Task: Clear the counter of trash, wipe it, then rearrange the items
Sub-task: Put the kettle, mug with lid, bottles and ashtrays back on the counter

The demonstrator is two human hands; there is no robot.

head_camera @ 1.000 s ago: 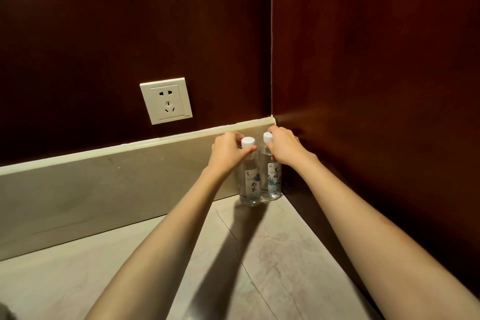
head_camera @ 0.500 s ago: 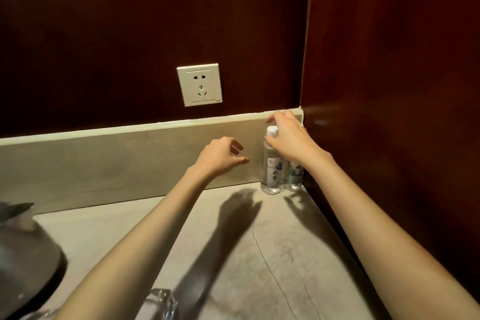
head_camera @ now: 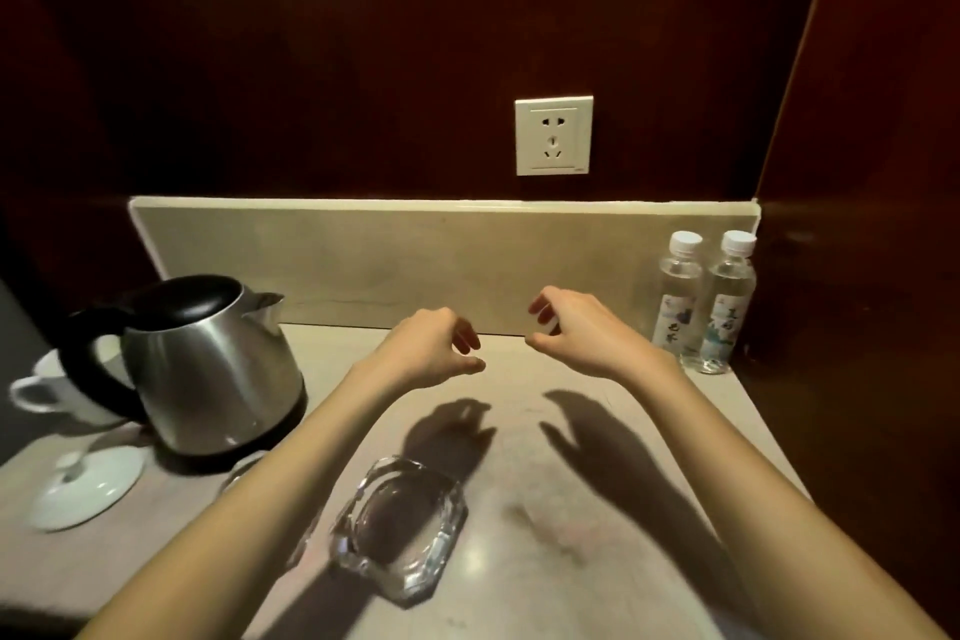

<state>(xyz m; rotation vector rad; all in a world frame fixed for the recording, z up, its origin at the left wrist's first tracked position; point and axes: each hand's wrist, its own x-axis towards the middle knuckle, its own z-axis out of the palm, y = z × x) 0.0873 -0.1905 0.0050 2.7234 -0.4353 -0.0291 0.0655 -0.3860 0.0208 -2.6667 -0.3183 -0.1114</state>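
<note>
At far right, in the corner: two bottles (head_camera: pixel 701 299) upright, side by side, well apart from both hands. Mid-counter (head_camera: pixel 545 561): left hand (head_camera: pixel 434 346) and right hand (head_camera: pixel 584 333) raised, fingers loosely curled, holding nothing. Near, below left hand: ashtray (head_camera: pixel 400 528), flat, likely next to place. Left: kettle (head_camera: pixel 202 364), cup (head_camera: pixel 52 390), lid (head_camera: pixel 85 486). Left hand nearer to all.

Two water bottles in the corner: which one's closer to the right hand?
The left bottle: it stands nearer the right hand, while the right bottle stands against the corner wall.
</note>
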